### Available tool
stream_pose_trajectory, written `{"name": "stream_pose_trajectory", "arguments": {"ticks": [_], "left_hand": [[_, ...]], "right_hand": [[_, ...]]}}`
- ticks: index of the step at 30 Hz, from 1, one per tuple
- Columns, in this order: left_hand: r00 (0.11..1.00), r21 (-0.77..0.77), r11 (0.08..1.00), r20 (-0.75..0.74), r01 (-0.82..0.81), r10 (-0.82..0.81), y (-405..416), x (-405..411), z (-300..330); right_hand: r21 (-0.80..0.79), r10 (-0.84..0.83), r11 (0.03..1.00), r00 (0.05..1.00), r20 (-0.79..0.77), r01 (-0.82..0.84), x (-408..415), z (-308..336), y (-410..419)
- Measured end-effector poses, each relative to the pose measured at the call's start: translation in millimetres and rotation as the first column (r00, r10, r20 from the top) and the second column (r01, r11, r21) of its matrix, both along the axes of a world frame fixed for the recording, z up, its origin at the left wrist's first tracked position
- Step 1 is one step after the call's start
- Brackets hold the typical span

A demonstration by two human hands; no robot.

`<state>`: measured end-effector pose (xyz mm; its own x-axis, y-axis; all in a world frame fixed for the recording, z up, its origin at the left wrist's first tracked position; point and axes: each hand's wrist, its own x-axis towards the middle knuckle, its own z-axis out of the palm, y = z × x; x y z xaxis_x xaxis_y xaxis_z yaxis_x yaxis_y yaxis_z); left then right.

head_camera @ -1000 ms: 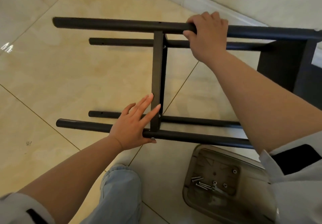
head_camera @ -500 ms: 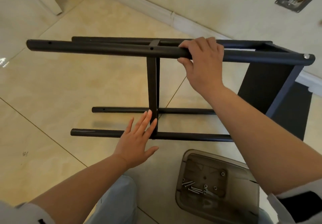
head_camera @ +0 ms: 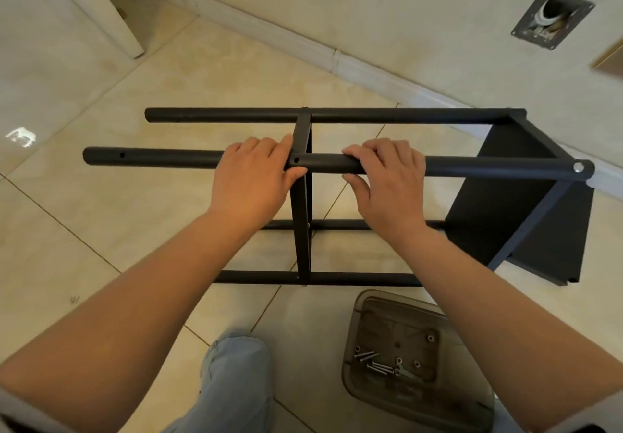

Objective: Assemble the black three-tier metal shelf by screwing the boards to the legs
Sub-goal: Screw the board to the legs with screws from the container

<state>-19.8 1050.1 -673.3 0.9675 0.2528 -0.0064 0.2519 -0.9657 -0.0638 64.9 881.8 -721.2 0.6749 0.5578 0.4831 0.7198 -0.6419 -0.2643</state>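
- The shelf [head_camera: 303,196] lies on its side on the tiled floor [head_camera: 101,230], near the wall [head_camera: 404,11].
- Four legs [head_camera: 151,157] run left to right. Two are up high and two are down on the floor.
- The middle board [head_camera: 301,216] stands on its edge between the legs. The end board [head_camera: 505,203] is at the right end.
- The left ends of the legs are bare, with open holes, so I think the third board is not on yet.
- The left hand [head_camera: 251,183] holds the near top leg, just left of the middle board. Its fingers curl over the top and the thumb is under.
- The right hand [head_camera: 387,183] holds the same leg, just right of that board, with the fingers wrapped over it.
- A screw [head_camera: 578,167] shines at the right end of that leg.
- A tray [head_camera: 418,311] sits on the floor near the knee [head_camera: 236,365]. It holds loose screws [head_camera: 377,363] and small nuts.
- What could go wrong: the shelf could tip or twist when it is turned, because the left end has no board to hold it stiff.
- A leg could swing down and hit the tray, since the tray is just beside the low leg. Then the screws could scatter.
- A finger could get pinched, because both hands are right beside the middle board.
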Motion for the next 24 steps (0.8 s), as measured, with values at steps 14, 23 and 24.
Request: {"name": "stream_pose_trajectory", "arguments": {"ticks": [14,23,24], "left_hand": [[0.925,-0.495,0.862,-0.369,-0.111,-0.093,1,-15,14],[0.931,-0.541,0.818,-0.365,-0.197,-0.018,-9,-36,-15],[0.937,-0.51,0.839,-0.35,-0.191,0.001,-10,-35,-14]], "right_hand": [[-0.092,-0.016,0.996,0.997,-0.08,0.009,-43,1,-22],[-0.144,0.057,0.985,0.974,-0.22,-0.091,-45,-15,-28],[-0.147,0.057,0.985,0.971,-0.233,-0.094,-41,-14,-27]]}}
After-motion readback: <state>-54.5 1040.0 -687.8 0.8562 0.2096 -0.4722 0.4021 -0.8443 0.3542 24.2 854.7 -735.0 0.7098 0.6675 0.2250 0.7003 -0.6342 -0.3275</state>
